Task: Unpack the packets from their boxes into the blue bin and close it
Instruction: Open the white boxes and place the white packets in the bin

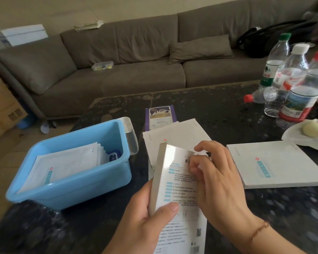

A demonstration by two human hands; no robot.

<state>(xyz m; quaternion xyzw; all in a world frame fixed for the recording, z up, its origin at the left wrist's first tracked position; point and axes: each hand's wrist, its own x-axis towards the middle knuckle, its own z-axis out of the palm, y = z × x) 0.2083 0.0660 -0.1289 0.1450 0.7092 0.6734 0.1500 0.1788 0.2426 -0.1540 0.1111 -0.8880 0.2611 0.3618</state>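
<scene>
head view: left hand [147, 215] grips the white box [174, 182] upright by its lower edge, steadying it so the right hand [215, 178], fingers curled, can pick at the top flap. blue bin [92, 187] sits just left, open, packets [68, 164] already inside.

grey sofa [117, 70], cushion [200, 49], water bottles [290, 77], dark table [218, 110]

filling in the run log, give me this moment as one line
step: opening box | left hand: grips white box | right hand: fingers at its top | blue bin: open, packets inside
</scene>
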